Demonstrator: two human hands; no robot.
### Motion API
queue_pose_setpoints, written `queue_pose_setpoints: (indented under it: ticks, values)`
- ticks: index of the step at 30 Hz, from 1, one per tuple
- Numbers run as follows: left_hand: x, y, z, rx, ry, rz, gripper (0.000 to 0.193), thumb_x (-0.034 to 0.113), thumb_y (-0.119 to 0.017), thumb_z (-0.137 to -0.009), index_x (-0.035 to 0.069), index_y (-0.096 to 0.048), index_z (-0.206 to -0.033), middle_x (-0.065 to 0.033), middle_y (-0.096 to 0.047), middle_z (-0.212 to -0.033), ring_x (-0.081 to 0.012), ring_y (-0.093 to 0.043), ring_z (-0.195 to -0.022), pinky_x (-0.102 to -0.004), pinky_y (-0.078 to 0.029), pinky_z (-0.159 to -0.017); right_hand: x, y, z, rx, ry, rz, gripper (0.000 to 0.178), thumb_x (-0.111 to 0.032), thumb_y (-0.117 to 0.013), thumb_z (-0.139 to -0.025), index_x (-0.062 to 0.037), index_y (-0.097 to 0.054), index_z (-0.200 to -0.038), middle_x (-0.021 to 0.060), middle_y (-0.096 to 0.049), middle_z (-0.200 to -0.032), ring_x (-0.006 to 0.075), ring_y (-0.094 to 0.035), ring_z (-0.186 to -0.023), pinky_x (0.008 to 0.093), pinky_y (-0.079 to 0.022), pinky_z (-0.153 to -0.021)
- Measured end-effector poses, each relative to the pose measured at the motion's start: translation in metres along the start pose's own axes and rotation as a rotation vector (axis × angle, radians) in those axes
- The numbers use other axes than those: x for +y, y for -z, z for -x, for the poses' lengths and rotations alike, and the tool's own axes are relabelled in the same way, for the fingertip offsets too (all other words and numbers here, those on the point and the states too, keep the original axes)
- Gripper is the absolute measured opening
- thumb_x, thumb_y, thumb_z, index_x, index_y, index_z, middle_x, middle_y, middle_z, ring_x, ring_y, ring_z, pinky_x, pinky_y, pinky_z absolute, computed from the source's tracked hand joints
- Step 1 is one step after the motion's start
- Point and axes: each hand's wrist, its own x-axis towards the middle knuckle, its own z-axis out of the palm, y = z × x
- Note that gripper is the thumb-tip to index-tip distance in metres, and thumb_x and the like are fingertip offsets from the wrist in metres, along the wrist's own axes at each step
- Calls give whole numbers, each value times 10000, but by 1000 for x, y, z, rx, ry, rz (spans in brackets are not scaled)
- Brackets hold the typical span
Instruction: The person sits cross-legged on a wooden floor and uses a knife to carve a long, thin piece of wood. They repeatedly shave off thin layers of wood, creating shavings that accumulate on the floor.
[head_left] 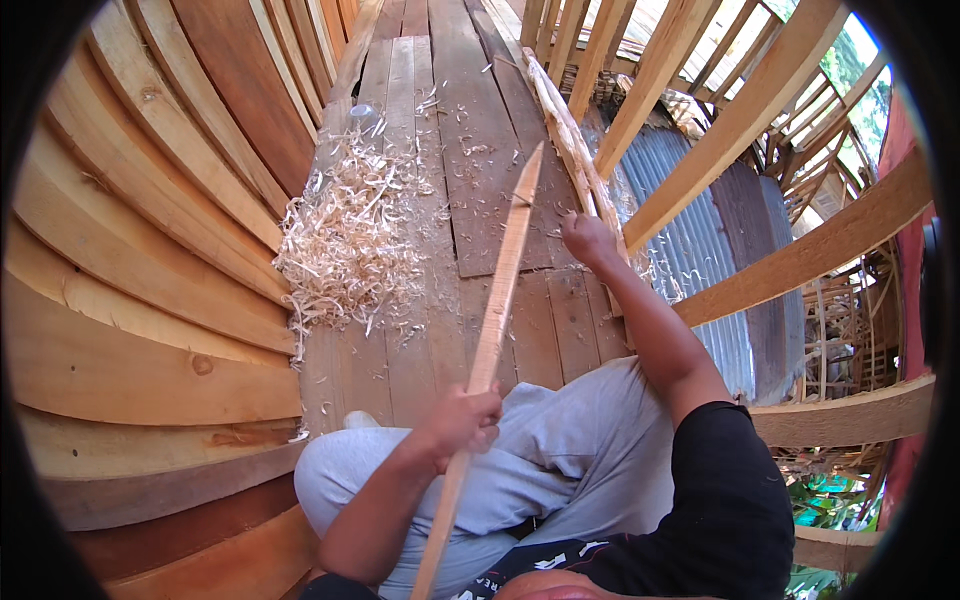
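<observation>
My left hand [462, 425] is wrapped round the lower part of a long, narrow wooden slat [500, 300]. The slat slants up and slightly right across my lap, and its far end tapers to a point with a dark mark just below it. Out to the right, my right hand [588, 240] is closed beside a rough, pale timber [563, 135] along the floor's edge. Its fingers are curled, and what they hold, if anything, cannot be made out. My legs in grey trousers [575, 430] are folded beneath the slat.
A heap of curled wood shavings [350, 250] lies on the plank floor [480, 130], with a clear cup-like thing [363, 117] behind it. Curving boards [150, 350] wall the left side. Upright ribs [700, 130] rise on the right, with corrugated metal sheet [705, 260] beyond them.
</observation>
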Motion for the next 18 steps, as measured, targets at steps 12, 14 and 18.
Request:
queue_pose_setpoints:
  ticks: [12,14,18]
  values:
    - [8,5,-8,79,-38,-153,149,87,-543,-868,103,-429,-962,38,-404,-636,-24,-383,-452,-193,-297,-363,-61,12,57,-26,393,-41,488,-317,-407,-920,3,-621,-620,230,-612,-651,439,-612,-664,533,-497,-674]
    - [8,11,-19,66,-59,-143,136,98,-550,-879,102,-429,-942,38,-406,-641,-22,-385,-453,-192,-297,-363,-60,0,52,62,379,-35,465,-297,-422,-901,-4,-617,-597,222,-607,-624,420,-618,-634,524,-507,-642]
    - [15,5,-17,77,-74,-98,121,106,-560,-870,84,-442,-852,37,-411,-631,-20,-387,-456,-180,-295,-363,-64,2,51,139,378,-59,477,-294,-418,-889,6,-610,-571,227,-601,-604,419,-618,-598,518,-513,-636]
